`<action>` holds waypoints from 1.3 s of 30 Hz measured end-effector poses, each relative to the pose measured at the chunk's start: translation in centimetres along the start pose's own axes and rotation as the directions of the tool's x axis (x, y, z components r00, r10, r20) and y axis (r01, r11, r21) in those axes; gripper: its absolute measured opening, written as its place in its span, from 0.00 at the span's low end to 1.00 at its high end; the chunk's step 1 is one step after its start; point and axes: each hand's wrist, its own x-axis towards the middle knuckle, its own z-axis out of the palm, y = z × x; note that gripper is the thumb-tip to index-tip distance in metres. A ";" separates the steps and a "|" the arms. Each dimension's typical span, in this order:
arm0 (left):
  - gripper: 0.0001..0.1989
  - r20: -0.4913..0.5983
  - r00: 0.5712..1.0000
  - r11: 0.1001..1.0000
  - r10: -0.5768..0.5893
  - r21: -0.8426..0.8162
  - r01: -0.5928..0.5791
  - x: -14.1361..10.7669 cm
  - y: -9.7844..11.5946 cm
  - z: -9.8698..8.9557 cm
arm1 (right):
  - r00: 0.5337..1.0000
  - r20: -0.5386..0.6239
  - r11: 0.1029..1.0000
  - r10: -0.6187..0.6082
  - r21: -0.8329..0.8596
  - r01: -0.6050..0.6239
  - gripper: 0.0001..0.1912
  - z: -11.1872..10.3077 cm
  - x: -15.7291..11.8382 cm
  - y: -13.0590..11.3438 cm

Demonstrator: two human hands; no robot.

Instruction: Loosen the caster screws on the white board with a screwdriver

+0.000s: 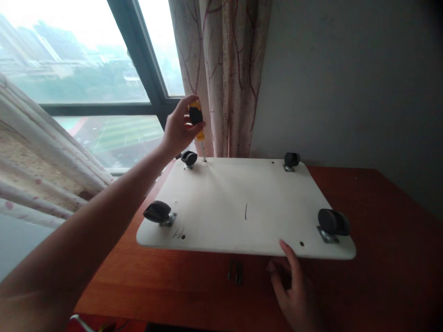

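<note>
My left hand [182,123] is wrapped round the yellow and black handle of a screwdriver [196,115]. The screwdriver stands nearly upright, its tip at a hole near the far left corner of a white board [221,203]. Four black casters on metal plates sit at the board's corners: far left [189,158], far right [292,160], near left [158,212] and near right [332,222]. My right hand [292,281] is at the board's near edge, index fingertip on top and thumb below it, holding the edge.
The board lies above a reddish-brown wooden table [166,286]. Several screws [235,272] lie on the table before the board's near edge. Behind are a window [104,110], patterned curtains [231,74] and a grey wall [346,83]. A white cable [81,323] shows at the bottom left.
</note>
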 end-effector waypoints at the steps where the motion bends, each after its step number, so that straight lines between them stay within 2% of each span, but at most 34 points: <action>1: 0.31 -0.033 0.999 0.999 0.003 0.047 -0.001 0.0 0.0 0.0 | 1.000 -0.004 1.000 -0.004 -0.004 0.004 0.24 0.0 0.0 0.0; 3: 0.31 -0.051 0.999 0.996 0.015 0.085 -0.010 -0.1 -0.1 -0.1 | 1.000 -0.012 1.000 -0.005 -0.015 0.004 0.23 0.0 0.0 0.0; 6: 0.33 0.023 0.999 1.000 0.023 -0.002 -0.023 0.0 -0.6 -0.3 | 1.000 -0.010 1.000 -0.013 -0.027 0.012 0.23 0.0 0.0 -0.1; 9: 0.32 0.074 0.997 0.998 -0.010 -0.054 0.014 0.2 -1.0 -0.5 | 0.999 -0.013 0.999 -0.045 -0.010 0.045 0.23 0.0 0.0 -0.1; 12: 0.28 0.014 0.998 0.996 -0.056 0.074 0.055 0.3 -0.9 -0.9 | 0.998 -0.016 0.998 -0.059 -0.012 0.059 0.23 0.0 0.0 -0.1; 15: 0.28 -0.036 0.999 0.987 -0.004 0.159 0.009 0.3 -0.6 -1.0 | 0.998 -0.025 0.998 -0.066 -0.025 0.065 0.22 0.0 0.0 -0.1; 20: 0.33 0.073 0.996 0.998 0.042 -0.047 -0.038 0.3 -0.3 -0.5 | 0.999 -0.010 0.999 -0.045 -0.012 0.045 0.23 -0.1 0.1 -0.1; 22: 0.32 0.047 0.999 0.999 0.026 -0.022 -0.025 0.4 -0.3 -0.5 | 0.999 -0.011 0.999 -0.042 -0.013 0.042 0.23 -0.1 0.2 -0.1; 26: 0.27 -0.073 0.997 0.990 0.028 0.143 -0.017 0.6 -0.2 -0.7 | 0.999 -0.016 0.999 -0.035 -0.019 0.034 0.22 -0.1 0.2 0.0; 32: 0.33 0.109 0.994 0.996 0.014 -0.084 -0.005 0.5 -0.6 -0.9 | 1.000 0.001 1.000 -0.016 -0.008 0.016 0.24 0.1 -0.2 0.3; 36: 0.30 0.016 1.000 0.994 -0.003 0.110 0.001 0.6 -0.7 -1.3 | 1.000 -0.006 1.000 -0.006 -0.003 0.006 0.24 0.1 -0.2 0.2; 37: 0.29 -0.005 1.000 0.991 0.006 0.132 -0.006 0.6 -0.7 -1.3 | 1.000 -0.010 1.000 -0.006 -0.005 0.006 0.25 0.1 -0.2 0.2; 39: 0.30 0.009 1.000 0.997 0.013 0.073 -0.014 0.6 -0.7 -1.4 | 1.000 -0.015 1.000 -0.014 -0.016 0.013 0.25 0.1 -0.2 0.3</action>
